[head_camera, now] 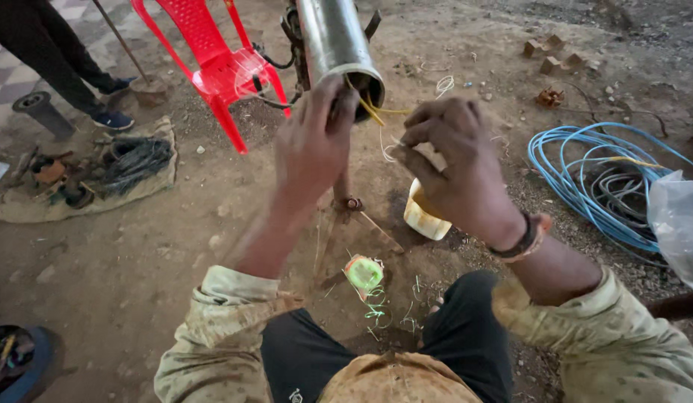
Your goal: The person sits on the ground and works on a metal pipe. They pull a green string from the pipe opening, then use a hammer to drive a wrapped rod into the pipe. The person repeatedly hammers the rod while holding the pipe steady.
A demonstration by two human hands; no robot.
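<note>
- Head view: steel tube (337,41) slants down toward the person, open end at upper centre, carried on a stand over bare dirt.
- Yellow wires (374,110) come out of the tube mouth.
- Left hand (313,145) at the tube's lower rim, fingers curled into the opening; whether they pinch a wire cannot be told, since the fingertips are hidden.
- Right hand (455,168) just right of the mouth, fingertips pinched together on a thin pale thread (387,149), probably.
- Cream tub (423,216) on the ground below the right hand.
- Green thread spool (364,272) lies between the knees.
- Red plastic chair (220,63) upper left; blue cable coil (585,175) right.
</note>
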